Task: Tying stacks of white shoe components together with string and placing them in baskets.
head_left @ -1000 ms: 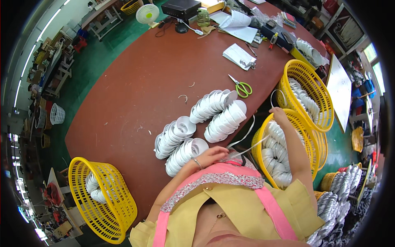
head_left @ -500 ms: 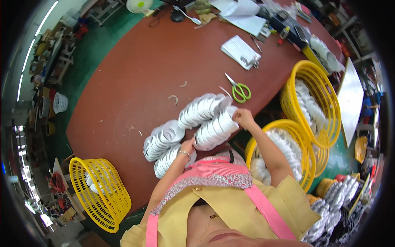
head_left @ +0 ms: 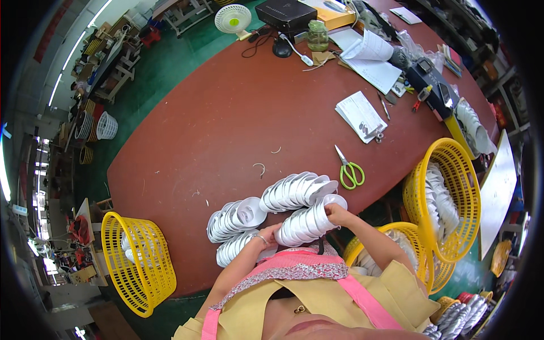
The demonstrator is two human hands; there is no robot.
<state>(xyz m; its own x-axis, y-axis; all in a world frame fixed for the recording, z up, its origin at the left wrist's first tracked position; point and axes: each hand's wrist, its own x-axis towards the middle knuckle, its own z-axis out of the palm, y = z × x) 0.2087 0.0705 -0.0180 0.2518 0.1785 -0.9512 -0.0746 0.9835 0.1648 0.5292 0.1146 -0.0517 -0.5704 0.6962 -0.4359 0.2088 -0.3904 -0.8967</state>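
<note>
Four rows of nested, shiny white cup-shaped pieces lie near the table's front edge, in two pairs. My left hand, with a bracelet at the wrist, is closed against the left end of the near right row of white cups. At that row's other end, my right hand pinches the rim of the last cup. Just behind lies the far right row. Farther left are another two rows, the nearer one partly behind my left forearm. Green-handled scissors lie open beyond my right hand.
Yellow baskets with white pieces stand at the right, and another yellow basket at the left. The reddish-brown table carries a clipboard with papers, a glass jar, a black box and a small fan.
My view has tilted up, so the table and rows appear lower and more of the far side shows. Both hands stay at the ends of the same row.
</note>
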